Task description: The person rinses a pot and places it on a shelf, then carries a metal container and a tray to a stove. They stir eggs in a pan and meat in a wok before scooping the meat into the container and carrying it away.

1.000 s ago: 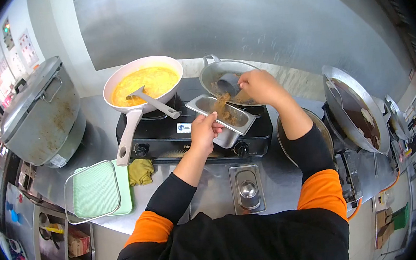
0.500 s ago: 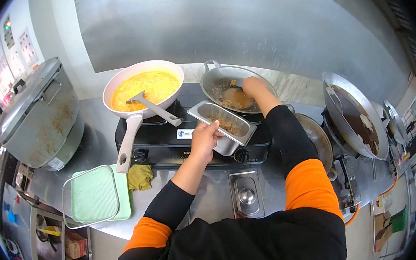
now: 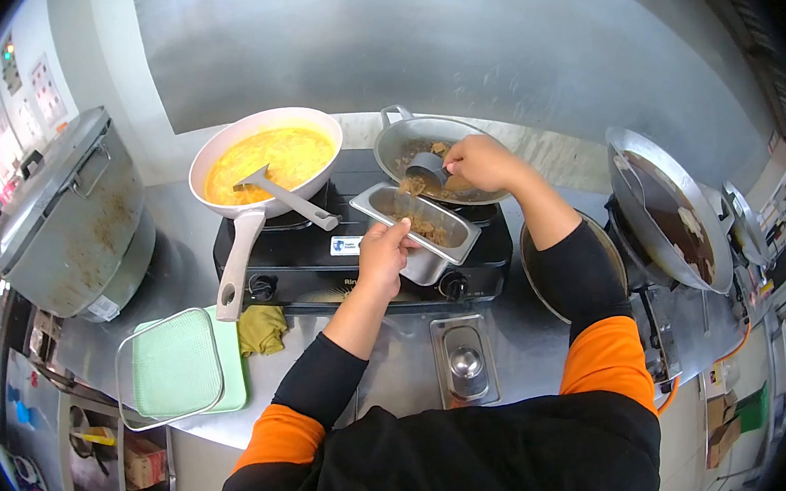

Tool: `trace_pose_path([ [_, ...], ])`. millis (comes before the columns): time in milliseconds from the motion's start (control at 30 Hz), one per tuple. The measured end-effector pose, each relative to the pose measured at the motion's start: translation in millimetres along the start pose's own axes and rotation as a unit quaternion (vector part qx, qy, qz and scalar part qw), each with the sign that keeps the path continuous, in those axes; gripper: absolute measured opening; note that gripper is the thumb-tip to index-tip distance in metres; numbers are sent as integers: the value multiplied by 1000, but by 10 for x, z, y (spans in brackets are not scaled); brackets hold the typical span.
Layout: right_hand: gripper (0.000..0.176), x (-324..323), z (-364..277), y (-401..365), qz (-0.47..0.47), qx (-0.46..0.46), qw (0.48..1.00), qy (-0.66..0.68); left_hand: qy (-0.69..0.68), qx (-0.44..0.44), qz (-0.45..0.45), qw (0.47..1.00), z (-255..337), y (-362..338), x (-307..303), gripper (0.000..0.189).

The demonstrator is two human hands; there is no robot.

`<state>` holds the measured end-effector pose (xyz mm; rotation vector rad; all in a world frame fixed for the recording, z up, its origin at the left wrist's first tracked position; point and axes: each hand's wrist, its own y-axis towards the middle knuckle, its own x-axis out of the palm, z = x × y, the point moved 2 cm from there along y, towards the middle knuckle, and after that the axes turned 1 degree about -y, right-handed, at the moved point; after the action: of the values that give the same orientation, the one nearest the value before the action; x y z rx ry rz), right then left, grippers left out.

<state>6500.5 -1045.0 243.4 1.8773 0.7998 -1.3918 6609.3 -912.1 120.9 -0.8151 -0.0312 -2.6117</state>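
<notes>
My left hand [image 3: 383,258] grips the near-left rim of a deep steel food pan [image 3: 423,266], tilted beside the wok, with brown minced food [image 3: 427,231] inside. A small dark scoop [image 3: 427,169] is pinched in my right hand [image 3: 482,163]. The scoop tips over the pan's far edge, and brown food spills from its lip into the pan. Behind it, a grey metal wok [image 3: 393,143] holds brown liquid and bits of food on the right burner of a black gas stove [image 3: 307,276]. A white frying pan [image 3: 202,173] of yellow egg-like liquid stands on the left burner, with a grey spatula [image 3: 291,201] resting across it.
Left are a large lidded pot [image 3: 82,221] and a green tray with a wire basket [image 3: 174,363]. A folded olive cloth [image 3: 262,329] lies before the stove. A small steel pan [image 3: 467,384] sits near me. Right stand a round lid-like pan [image 3: 535,270] and a large wok [image 3: 631,187].
My right hand has risen out of the wok and turned the scoop over the steel pan, so food now falls in. My left hand still holds the pan, nearly in place.
</notes>
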Motion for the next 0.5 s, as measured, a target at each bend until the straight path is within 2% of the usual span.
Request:
trace_pose_path([
  [100, 17, -173, -182, -103, 6, -14, 1000, -1, 8, -4, 10, 1000, 8, 1, 8, 13],
  [200, 19, -182, -163, -100, 57, -47, 997, -21, 6, -4, 8, 1000, 11, 5, 5, 13],
  [300, 17, -140, 16, 43, 64, 19, 995, -75, 0, -3, 8, 1000, 9, -1, 7, 12],
  [400, 19, 75, 364, 245, 39, 123, 972, -196, 0, -7, 5, 1000, 19, -25, 16, 12],
  [500, 19, 298, 665, 302, 73, 162, 961, -211, 0, -1, -2, 1000, 9, -30, 18, 13],
])
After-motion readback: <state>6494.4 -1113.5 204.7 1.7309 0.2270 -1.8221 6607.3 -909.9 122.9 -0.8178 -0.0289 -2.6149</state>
